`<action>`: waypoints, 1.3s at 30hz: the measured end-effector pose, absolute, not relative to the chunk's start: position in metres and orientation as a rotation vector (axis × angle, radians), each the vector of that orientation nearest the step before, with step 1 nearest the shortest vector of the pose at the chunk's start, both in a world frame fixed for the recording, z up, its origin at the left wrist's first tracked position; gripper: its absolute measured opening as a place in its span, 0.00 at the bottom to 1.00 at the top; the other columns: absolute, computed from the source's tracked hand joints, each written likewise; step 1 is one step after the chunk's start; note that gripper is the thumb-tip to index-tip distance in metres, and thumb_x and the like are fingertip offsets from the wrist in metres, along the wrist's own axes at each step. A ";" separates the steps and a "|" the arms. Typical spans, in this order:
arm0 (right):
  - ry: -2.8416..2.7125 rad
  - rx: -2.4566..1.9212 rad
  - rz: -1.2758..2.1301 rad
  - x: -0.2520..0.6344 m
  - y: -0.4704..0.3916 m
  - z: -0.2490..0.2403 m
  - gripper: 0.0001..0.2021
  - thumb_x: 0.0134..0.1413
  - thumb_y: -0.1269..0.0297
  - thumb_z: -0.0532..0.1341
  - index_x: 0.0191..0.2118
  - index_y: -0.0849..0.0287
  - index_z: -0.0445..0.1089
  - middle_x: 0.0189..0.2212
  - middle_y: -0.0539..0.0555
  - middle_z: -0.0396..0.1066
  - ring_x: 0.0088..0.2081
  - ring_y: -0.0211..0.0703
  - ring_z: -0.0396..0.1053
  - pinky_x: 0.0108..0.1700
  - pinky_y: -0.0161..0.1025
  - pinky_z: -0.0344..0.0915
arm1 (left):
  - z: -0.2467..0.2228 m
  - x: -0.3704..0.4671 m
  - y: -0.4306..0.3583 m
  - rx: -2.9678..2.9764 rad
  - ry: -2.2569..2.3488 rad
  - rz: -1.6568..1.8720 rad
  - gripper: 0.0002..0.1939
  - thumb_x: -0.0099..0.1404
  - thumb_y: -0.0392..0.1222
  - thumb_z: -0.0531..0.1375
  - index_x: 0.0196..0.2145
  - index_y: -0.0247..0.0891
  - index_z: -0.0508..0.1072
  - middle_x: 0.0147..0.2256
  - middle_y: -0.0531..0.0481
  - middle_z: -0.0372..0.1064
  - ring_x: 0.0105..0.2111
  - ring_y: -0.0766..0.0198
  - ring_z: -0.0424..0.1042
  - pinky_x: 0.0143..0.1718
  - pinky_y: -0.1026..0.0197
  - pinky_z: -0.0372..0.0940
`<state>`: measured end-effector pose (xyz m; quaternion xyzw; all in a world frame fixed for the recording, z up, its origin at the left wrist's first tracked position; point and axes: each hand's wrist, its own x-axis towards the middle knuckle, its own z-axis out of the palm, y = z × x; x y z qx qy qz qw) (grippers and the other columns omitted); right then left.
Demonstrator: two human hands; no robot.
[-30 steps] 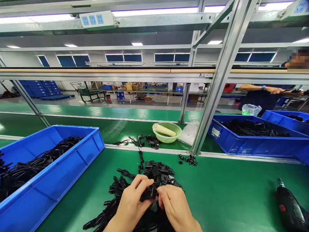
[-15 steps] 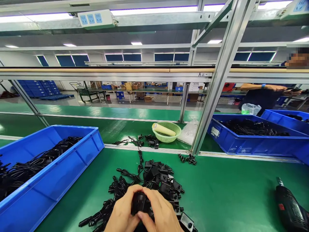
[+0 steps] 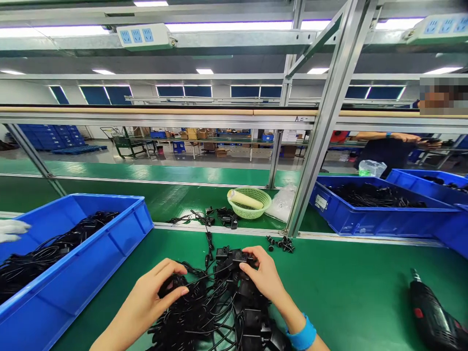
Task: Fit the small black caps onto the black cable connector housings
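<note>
A heap of black power adapters with cables lies on the green table in front of me. My left hand curls round a bundle of black cable at the heap's left side. My right hand, with a blue band at the wrist, grips a black adapter at the top of the heap between thumb and fingers. A thin cable runs between the two hands.
A blue bin of black cables stands at left, with a white-gloved hand over it. Beyond are a green basket, small black parts and another blue bin. A power screwdriver lies right. A person stands behind.
My hands were together around a black piece; now they are apart, the left at the cable bundle, the right farther forward on an adapter. A gloved hand has appeared at the left edge.
</note>
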<state>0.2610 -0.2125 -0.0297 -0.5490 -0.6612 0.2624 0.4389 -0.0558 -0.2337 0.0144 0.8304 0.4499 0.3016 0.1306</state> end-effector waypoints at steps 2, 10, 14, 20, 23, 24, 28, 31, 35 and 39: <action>-1.664 -1.417 0.620 0.263 -0.215 -0.038 0.15 0.56 0.66 0.62 0.50 0.57 0.71 0.44 0.51 0.68 0.45 0.41 0.65 0.47 0.39 0.61 | 0.014 -0.053 -0.231 2.448 1.208 0.687 0.13 0.69 0.51 0.59 0.48 0.46 0.74 0.46 0.49 0.72 0.41 0.62 0.73 0.41 0.66 0.69; -1.807 -1.693 0.353 0.319 -0.181 -0.043 0.14 0.66 0.70 0.54 0.52 0.62 0.70 0.47 0.56 0.66 0.44 0.41 0.67 0.50 0.40 0.64 | 0.011 -0.070 -0.210 2.426 1.232 0.536 0.18 0.68 0.55 0.59 0.53 0.52 0.74 0.52 0.52 0.72 0.52 0.57 0.72 0.54 0.63 0.66; -1.860 -1.838 0.263 0.340 -0.152 -0.060 0.20 0.59 0.75 0.58 0.57 0.68 0.68 0.49 0.65 0.62 0.48 0.58 0.66 0.49 0.52 0.64 | 0.018 -0.071 -0.200 2.377 1.263 0.526 0.19 0.68 0.56 0.58 0.53 0.49 0.73 0.52 0.51 0.71 0.52 0.57 0.71 0.53 0.62 0.66; -1.923 -1.772 0.280 0.345 -0.144 -0.089 0.12 0.60 0.74 0.51 0.43 0.69 0.71 0.42 0.62 0.64 0.40 0.50 0.67 0.46 0.50 0.66 | 0.019 -0.072 -0.155 2.298 1.257 0.524 0.18 0.67 0.52 0.60 0.50 0.41 0.74 0.48 0.48 0.73 0.46 0.58 0.73 0.49 0.61 0.67; -1.768 -1.650 0.467 0.351 -0.153 -0.089 0.11 0.62 0.64 0.53 0.42 0.65 0.68 0.40 0.59 0.67 0.37 0.43 0.68 0.43 0.43 0.70 | 0.011 -0.072 -0.106 2.360 1.359 0.454 0.14 0.66 0.46 0.60 0.46 0.37 0.75 0.43 0.46 0.75 0.42 0.58 0.74 0.44 0.60 0.68; -1.610 -1.563 0.629 0.353 -0.159 -0.087 0.13 0.61 0.59 0.56 0.43 0.64 0.68 0.39 0.58 0.68 0.38 0.44 0.69 0.43 0.42 0.71 | 0.007 -0.071 -0.088 2.396 1.412 0.419 0.13 0.66 0.43 0.60 0.45 0.36 0.75 0.42 0.45 0.75 0.41 0.57 0.75 0.43 0.59 0.67; -0.811 -1.088 1.294 0.351 -0.189 -0.066 0.27 0.42 0.52 0.74 0.43 0.64 0.68 0.47 0.59 0.71 0.54 0.50 0.69 0.54 0.39 0.72 | -0.013 -0.051 -0.024 2.489 1.535 0.412 0.16 0.62 0.32 0.58 0.48 0.34 0.75 0.46 0.38 0.73 0.46 0.50 0.73 0.50 0.53 0.64; -0.364 -0.932 1.462 0.345 -0.205 -0.058 0.29 0.31 0.63 0.79 0.41 0.63 0.68 0.47 0.59 0.72 0.50 0.47 0.72 0.47 0.35 0.75 | -0.026 -0.028 0.011 2.502 1.561 0.516 0.22 0.62 0.29 0.55 0.54 0.31 0.71 0.52 0.33 0.67 0.52 0.48 0.68 0.55 0.50 0.61; -0.269 -0.825 1.442 0.340 -0.211 -0.068 0.30 0.34 0.63 0.79 0.46 0.59 0.69 0.42 0.54 0.74 0.30 0.30 0.71 0.25 0.24 0.67 | -0.031 -0.003 0.045 2.461 1.575 0.657 0.15 0.65 0.35 0.55 0.48 0.32 0.74 0.49 0.35 0.70 0.50 0.50 0.69 0.53 0.53 0.61; -0.265 -0.787 1.452 0.341 -0.212 -0.078 0.33 0.31 0.64 0.79 0.47 0.60 0.71 0.38 0.52 0.74 0.30 0.28 0.68 0.27 0.24 0.67 | -0.017 0.007 0.065 2.346 1.619 0.791 0.15 0.71 0.38 0.47 0.35 0.35 0.73 0.32 0.44 0.73 0.35 0.58 0.73 0.41 0.61 0.64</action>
